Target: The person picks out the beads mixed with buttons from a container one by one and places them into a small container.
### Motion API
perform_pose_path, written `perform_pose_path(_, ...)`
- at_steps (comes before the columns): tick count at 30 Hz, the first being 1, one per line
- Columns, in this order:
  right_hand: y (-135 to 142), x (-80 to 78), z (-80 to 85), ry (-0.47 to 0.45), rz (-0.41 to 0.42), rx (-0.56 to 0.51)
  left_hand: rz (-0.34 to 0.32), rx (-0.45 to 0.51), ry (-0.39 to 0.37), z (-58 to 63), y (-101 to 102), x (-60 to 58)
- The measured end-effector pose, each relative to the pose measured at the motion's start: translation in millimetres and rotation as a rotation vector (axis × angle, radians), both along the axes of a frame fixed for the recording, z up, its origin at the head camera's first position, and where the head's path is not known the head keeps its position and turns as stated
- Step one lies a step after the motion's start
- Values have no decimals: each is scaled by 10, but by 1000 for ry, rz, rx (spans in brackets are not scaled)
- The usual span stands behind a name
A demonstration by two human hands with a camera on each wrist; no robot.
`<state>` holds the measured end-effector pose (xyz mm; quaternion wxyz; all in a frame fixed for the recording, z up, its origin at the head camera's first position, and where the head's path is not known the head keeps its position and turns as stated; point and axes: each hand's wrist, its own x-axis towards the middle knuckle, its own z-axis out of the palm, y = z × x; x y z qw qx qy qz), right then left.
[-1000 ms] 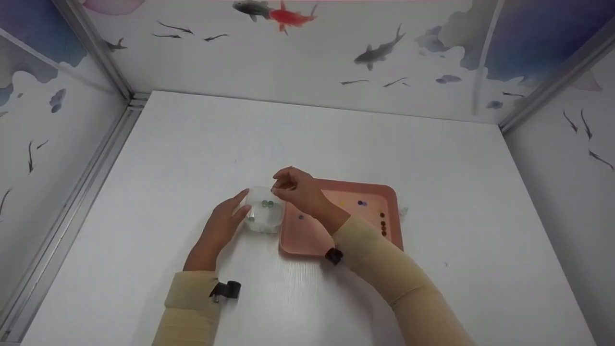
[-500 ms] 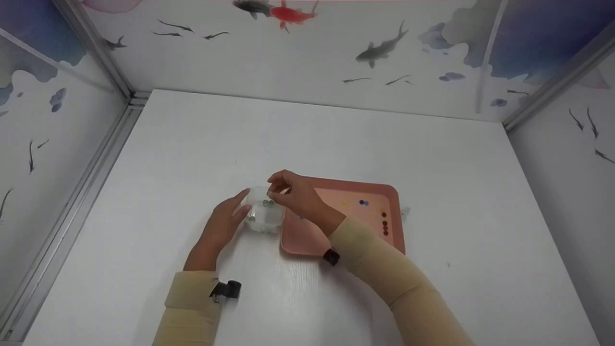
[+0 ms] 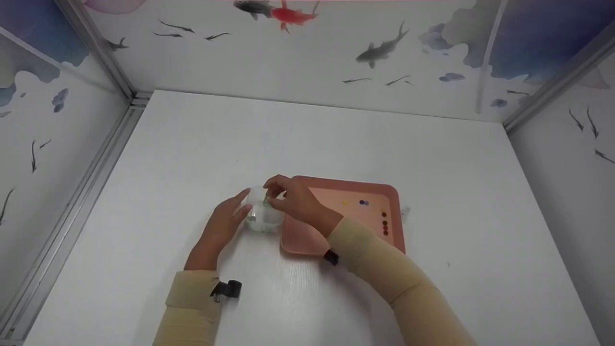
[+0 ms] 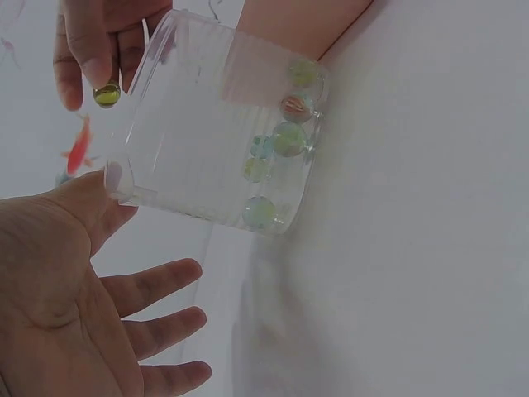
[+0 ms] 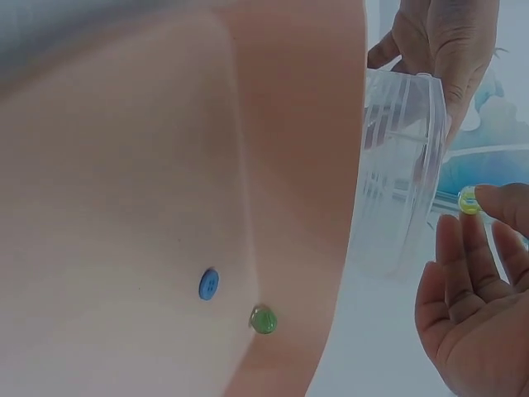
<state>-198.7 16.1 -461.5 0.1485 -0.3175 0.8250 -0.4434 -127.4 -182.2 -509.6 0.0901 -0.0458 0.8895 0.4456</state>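
Note:
My left hand [image 3: 223, 226] grips the side of a clear plastic cup [image 4: 190, 124] near its rim with the thumb and a finger. Its other fingers [image 4: 169, 331] stretch out past the cup. Several glass marbles [image 4: 288, 139] lie at the bottom of the cup. Over the cup's mouth, my right hand [image 3: 298, 199] pinches a yellow-green marble [image 4: 107, 95] between thumb and fingertips. The right wrist view shows this marble just outside the rim, apart from it.
A salmon-pink tray [image 3: 307, 242] stands right of the cup, partly under my right forearm. It holds dark, blue and yellow pieces, including a blue button [image 5: 209, 284] and a green marble [image 5: 264, 319]. A small clear scrap [image 3: 405, 211] lies beyond its right edge.
My right hand has moved left and slightly nearer me, carrying the marble from the cup's right edge to over the cup. My left hand has stayed at the cup's side.

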Motion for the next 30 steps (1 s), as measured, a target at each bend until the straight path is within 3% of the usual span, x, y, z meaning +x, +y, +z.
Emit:
perform_pose_path(11,-15,3,17,86,63,94,-1,3,-3,-14,-4,-1)
perform_pose_path(30,-33,-14,38,124,87,249,-1,-8,8,-7,2,2)
